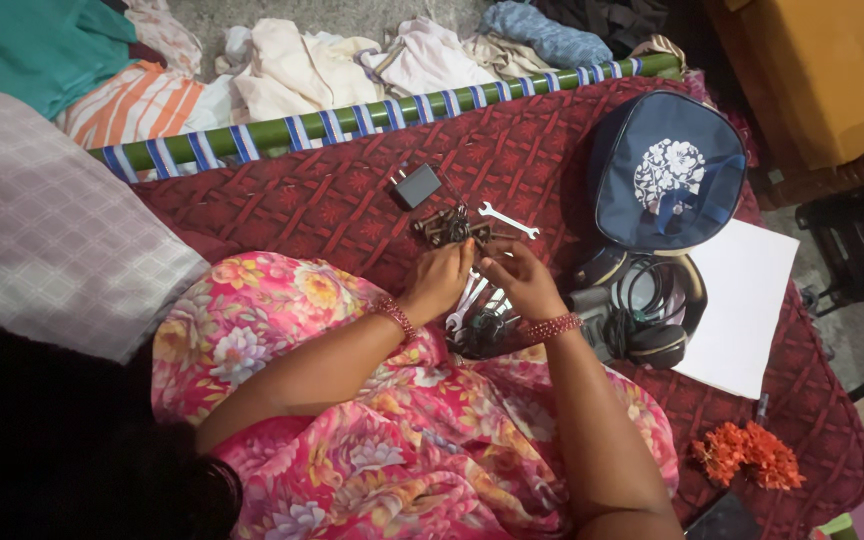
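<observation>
Head view, looking down on a dark red patterned bedspread (352,200), the landmark for all entries, which runs largest to smallest. Person's lap in a pink floral garment (372,440), at the bedspread's near edge. Green pole with blue-and-white bands (372,115), lying along the far edge, with heaped pale clothes (302,65) beyond it. Navy zip bag with a white floral emblem (667,170), on the right part of the bedspread. White sheet of paper (752,300), near-right of the bag, partly under black headphones with coiled cable (642,310). Orange flower cluster (749,455), at the near-right corner. Left hand (440,282), beaded bracelet at the wrist, fingers curled together with tips down at a small dark metal part (449,230) with rusty, knobbly links, lying mid-bedspread; whether it truly pinches the part cannot be told. Right hand (520,280), also braceleted, fingers bent and drawn together just beside the left hand; what they grip cannot be made out. Small dark box (418,185), just beyond the metal part. Silver open-ended spanner (509,221), just right of the metal part, lying flat.
</observation>
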